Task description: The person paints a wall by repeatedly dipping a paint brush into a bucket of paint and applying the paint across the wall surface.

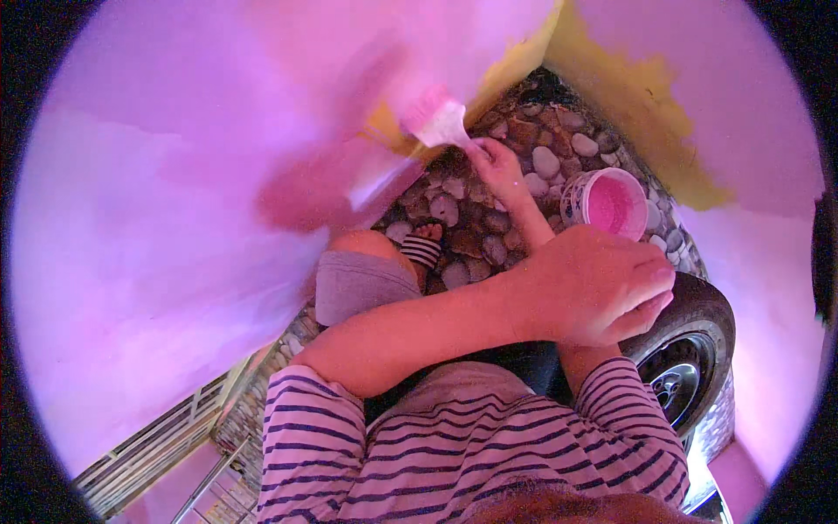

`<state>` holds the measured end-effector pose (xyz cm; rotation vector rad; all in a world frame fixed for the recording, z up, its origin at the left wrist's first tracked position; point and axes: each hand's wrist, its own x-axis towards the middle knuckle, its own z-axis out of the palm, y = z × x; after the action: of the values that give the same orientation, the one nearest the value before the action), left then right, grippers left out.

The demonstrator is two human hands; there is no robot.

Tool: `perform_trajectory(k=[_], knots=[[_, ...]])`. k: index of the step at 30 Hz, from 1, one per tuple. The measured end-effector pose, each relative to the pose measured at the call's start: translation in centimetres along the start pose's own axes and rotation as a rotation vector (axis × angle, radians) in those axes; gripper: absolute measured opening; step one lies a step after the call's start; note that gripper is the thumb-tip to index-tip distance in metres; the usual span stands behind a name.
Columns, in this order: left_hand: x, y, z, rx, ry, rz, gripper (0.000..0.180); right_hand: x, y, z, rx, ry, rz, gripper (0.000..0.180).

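Currently, the right hand [503, 172] grips the paintbrush [443, 124], bristles [426, 106] at the wall [218, 131], long axis toward ten o'clock; the paint bucket [614, 206] lies at twelve o'clock from the nearer left hand [611, 288], curled, contents hidden.

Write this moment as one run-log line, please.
right hand: holds brush at wall | left hand: over right forearm, grip unclear | bucket: pink paint inside, on stones

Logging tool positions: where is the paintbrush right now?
Head view, upper middle: the paintbrush is in the right hand, beside a yellow patch on the left wall.
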<state>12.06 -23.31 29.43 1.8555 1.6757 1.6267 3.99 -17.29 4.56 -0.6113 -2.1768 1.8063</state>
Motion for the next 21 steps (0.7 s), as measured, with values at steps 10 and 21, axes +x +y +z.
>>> perform_trajectory(k=[10,21], knots=[[-0.6,-0.1,-0.9,0.133,-0.055,-0.059,0.026,0.0,-1.7,0.4,-0.33,0.014,0.056,0.037],[-0.6,-0.2,-0.6,0.09,-0.052,-0.031,0.027,-2.0,-8.0,0.2,0.167,-0.035,-0.123,0.029]])
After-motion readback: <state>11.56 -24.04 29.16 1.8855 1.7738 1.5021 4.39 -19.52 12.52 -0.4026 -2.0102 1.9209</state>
